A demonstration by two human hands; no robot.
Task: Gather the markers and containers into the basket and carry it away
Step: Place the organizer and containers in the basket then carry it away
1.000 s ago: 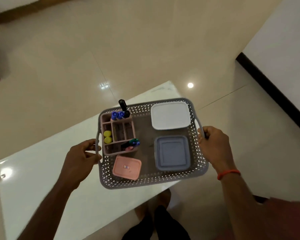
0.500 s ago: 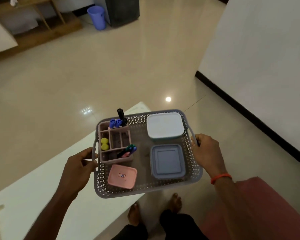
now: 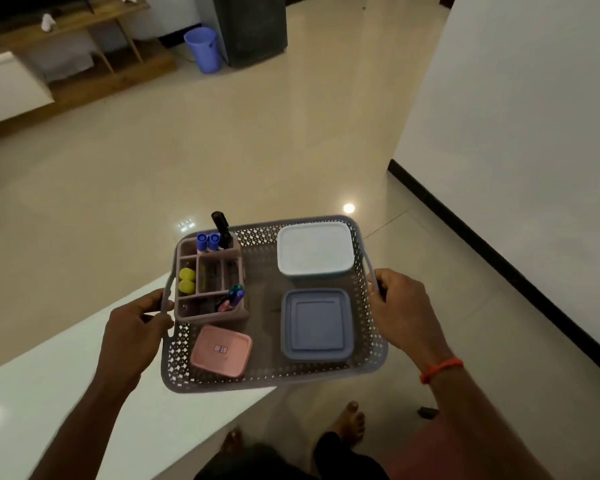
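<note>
**Holding the loaded basket by both handles**

A grey perforated plastic basket (image 3: 274,382) is held off the surface, its near left part over the edge of a glossy white table (image 3: 49,393) and the rest over beige floor tiles (image 3: 257,150). The person's left hand (image 3: 132,330) curls its fingers around the loop handle on the basket's left side, and the right hand (image 3: 402,313), with a red band (image 3: 440,368) at the wrist, grips the handle on the basket's right side.

Inside the basket, at its far left, stands a dusty-pink divided plastic organiser (image 3: 212,315). A black marker (image 3: 220,221) and two blue-capped markers (image 3: 207,240) stand upright in its far compartment, two yellow-capped ones (image 3: 186,280) in its left compartment, and a few leaning markers (image 3: 236,294) in its near compartment. A flat pink rectangular container (image 3: 220,351) lies at the basket's near left. A white-lidded rectangular container (image 3: 314,249) sits at the far right, with a blue-grey square lidded container (image 3: 314,325) just nearer.

Well beyond the basket stand a blue plastic bucket (image 3: 203,50) and a wooden shelf unit (image 3: 84,39).
</note>
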